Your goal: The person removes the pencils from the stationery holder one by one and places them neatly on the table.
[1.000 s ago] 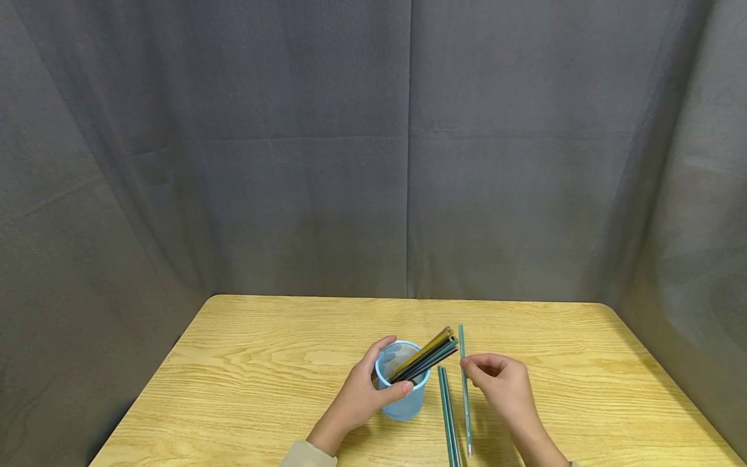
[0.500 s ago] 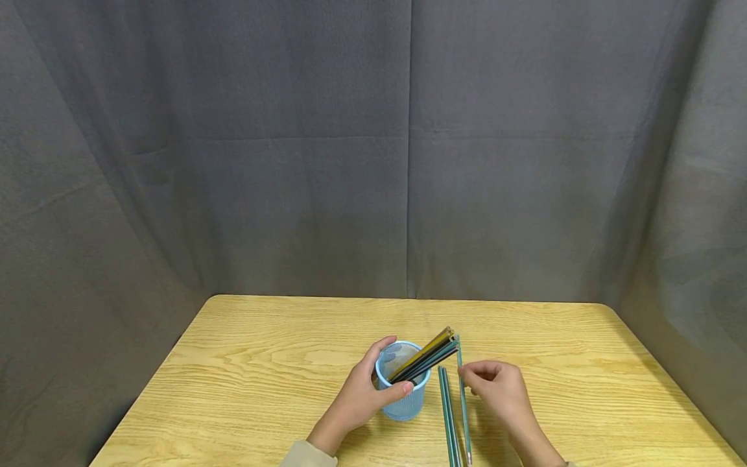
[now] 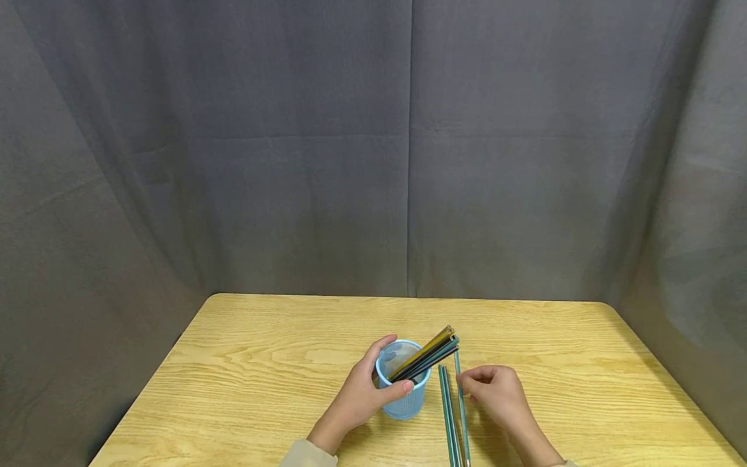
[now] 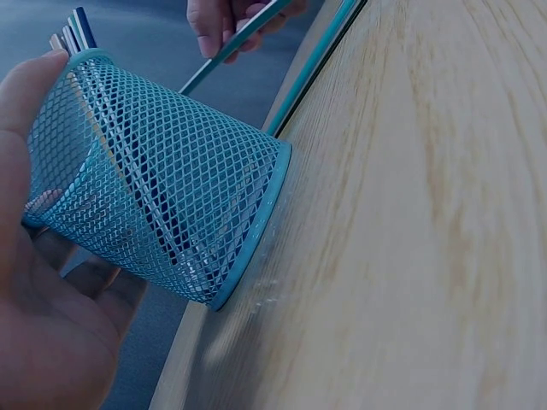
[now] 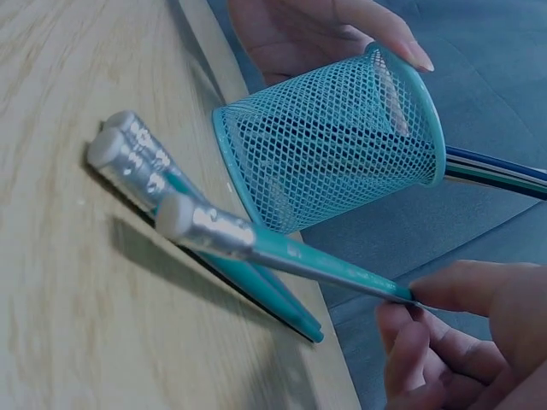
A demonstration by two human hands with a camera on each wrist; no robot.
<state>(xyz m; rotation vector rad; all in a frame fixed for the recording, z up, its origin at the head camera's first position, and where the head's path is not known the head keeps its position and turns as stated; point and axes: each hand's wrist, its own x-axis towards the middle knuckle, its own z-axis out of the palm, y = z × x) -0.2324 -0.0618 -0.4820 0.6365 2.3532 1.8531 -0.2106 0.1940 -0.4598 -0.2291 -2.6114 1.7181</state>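
Observation:
My left hand [image 3: 363, 392] grips a light blue mesh pencil cup [image 3: 405, 405] near its rim, thumb at the front and fingers round the back. Inside the cup, several pencils [image 3: 425, 353], yellow, black and green, lean to the right. My right hand [image 3: 498, 392] pinches one green pencil [image 3: 462, 415] between thumb and fingertips, to the right of the cup. In the right wrist view this held pencil [image 5: 316, 262] has a white eraser in a silver ferrule and is raised off the table. Under it lie more green pencils [image 5: 248, 282] with white erasers, side by side on the tabletop.
The wooden table [image 3: 262, 376] has rounded far corners. Grey curtains [image 3: 292, 162] hang behind it and along both sides. The loose green pencils [image 3: 448, 415] run from beside the cup toward the near edge.
My right hand has moved slightly left and toward me, bringing the held pencil closer to the pencils on the table. My left hand and the cup have stayed in place.

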